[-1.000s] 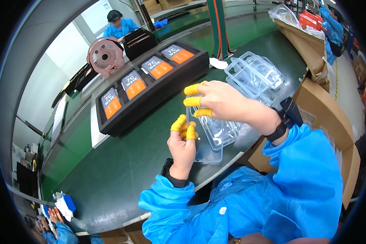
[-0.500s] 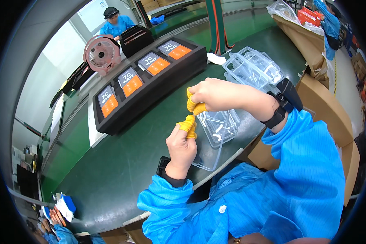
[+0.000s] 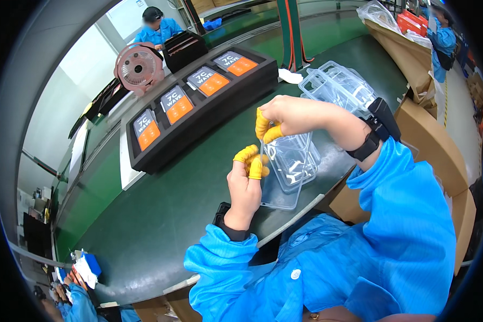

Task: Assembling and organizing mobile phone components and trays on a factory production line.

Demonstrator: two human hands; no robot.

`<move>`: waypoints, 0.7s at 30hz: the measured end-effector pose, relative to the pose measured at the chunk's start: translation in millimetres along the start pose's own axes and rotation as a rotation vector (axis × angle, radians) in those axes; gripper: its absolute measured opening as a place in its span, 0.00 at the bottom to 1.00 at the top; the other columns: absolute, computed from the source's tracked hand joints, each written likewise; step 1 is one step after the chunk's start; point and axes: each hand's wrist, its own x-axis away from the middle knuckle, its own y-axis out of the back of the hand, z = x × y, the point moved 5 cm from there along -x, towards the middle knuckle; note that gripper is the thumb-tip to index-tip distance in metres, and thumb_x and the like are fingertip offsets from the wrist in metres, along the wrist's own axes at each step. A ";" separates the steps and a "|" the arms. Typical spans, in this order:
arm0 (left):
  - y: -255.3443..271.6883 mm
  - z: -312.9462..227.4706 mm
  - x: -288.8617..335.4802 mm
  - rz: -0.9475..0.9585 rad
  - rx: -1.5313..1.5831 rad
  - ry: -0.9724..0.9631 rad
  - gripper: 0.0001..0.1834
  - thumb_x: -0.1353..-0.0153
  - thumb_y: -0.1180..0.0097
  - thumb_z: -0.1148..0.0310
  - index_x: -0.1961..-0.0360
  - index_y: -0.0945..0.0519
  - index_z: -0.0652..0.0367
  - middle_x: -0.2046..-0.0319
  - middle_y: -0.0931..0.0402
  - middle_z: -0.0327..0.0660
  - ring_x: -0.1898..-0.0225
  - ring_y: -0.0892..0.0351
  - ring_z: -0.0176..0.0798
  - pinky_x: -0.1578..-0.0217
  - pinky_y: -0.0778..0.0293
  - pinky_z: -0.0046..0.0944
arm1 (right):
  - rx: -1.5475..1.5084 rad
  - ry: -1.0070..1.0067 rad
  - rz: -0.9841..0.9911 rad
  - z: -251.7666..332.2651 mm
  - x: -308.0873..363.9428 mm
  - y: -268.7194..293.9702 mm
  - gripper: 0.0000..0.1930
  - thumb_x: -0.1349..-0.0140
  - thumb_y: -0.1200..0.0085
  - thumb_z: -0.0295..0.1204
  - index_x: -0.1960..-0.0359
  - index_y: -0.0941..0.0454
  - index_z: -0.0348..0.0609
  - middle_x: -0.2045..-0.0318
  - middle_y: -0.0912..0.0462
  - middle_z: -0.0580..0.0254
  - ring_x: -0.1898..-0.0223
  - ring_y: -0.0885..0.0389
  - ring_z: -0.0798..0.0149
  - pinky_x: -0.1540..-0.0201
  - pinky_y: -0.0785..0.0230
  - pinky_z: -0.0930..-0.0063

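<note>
Yellow finger cots cover several fingertips on both hands. My right hand [image 3: 287, 117] pinches the upper edge of a clear plastic case [image 3: 282, 197], which stands tilted above the green table. Lower down, my left hand [image 3: 247, 174] has its thumb and fingers closed at the left edge of that case. One yellow fingertip shows through the plastic. Right behind it lies another clear plastic box [image 3: 300, 174] with small white pieces in or under it. Where one clear piece ends and the other begins is hard to make out.
Beyond the hands, a long black foam tray [image 3: 198, 115] holds several grey-and-orange packs. More clear boxes [image 3: 341, 86] are stacked at the far right, with a green post [image 3: 291, 37] behind. A pink fan [image 3: 139, 68] stands far left. Cardboard boxes [image 3: 429, 145] flank my right arm. Co-workers sit around.
The hands have moved slightly apart; my right hand went up and right. The clear case has tilted, its lower edge now higher. My left fingers have shifted from a tight pinch to a wider grip.
</note>
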 end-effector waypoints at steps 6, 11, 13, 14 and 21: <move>-4.7 1.4 -3.4 0.201 0.241 0.199 0.18 0.39 0.59 0.60 0.61 0.27 0.65 0.68 0.25 0.41 0.69 0.28 0.31 0.67 0.34 0.29 | -0.107 -0.011 0.050 -2.5 0.1 -1.9 0.08 0.55 0.43 0.25 0.72 0.25 0.37 0.73 0.23 0.58 0.68 0.24 0.61 0.65 0.32 0.73; -7.1 5.5 -2.1 0.219 0.331 0.268 0.16 0.41 0.56 0.60 0.63 0.26 0.65 0.70 0.25 0.40 0.69 0.28 0.31 0.65 0.33 0.31 | -0.050 0.069 0.074 2.3 -5.7 -6.0 0.08 0.55 0.43 0.25 0.71 0.25 0.37 0.73 0.23 0.58 0.68 0.24 0.62 0.66 0.32 0.74; -6.5 5.5 -2.9 0.210 0.363 0.300 0.16 0.41 0.55 0.61 0.64 0.26 0.65 0.70 0.25 0.40 0.69 0.28 0.31 0.65 0.33 0.31 | -0.099 0.099 0.077 2.5 -5.7 -6.3 0.10 0.55 0.43 0.26 0.70 0.25 0.37 0.72 0.23 0.58 0.69 0.24 0.63 0.68 0.33 0.75; -5.7 4.8 -2.8 0.208 0.354 0.293 0.15 0.41 0.55 0.62 0.65 0.26 0.64 0.71 0.25 0.40 0.70 0.28 0.30 0.65 0.33 0.31 | -0.100 0.100 0.079 3.1 -5.7 -6.3 0.10 0.55 0.43 0.26 0.70 0.25 0.37 0.72 0.23 0.58 0.69 0.24 0.63 0.68 0.33 0.75; -5.3 8.0 -1.9 0.186 0.334 0.262 0.12 0.43 0.51 0.65 0.67 0.25 0.64 0.71 0.26 0.38 0.71 0.30 0.28 0.67 0.34 0.28 | -0.118 -0.006 0.158 8.7 -2.3 -6.4 0.13 0.56 0.41 0.28 0.68 0.26 0.37 0.71 0.21 0.58 0.71 0.23 0.64 0.69 0.32 0.76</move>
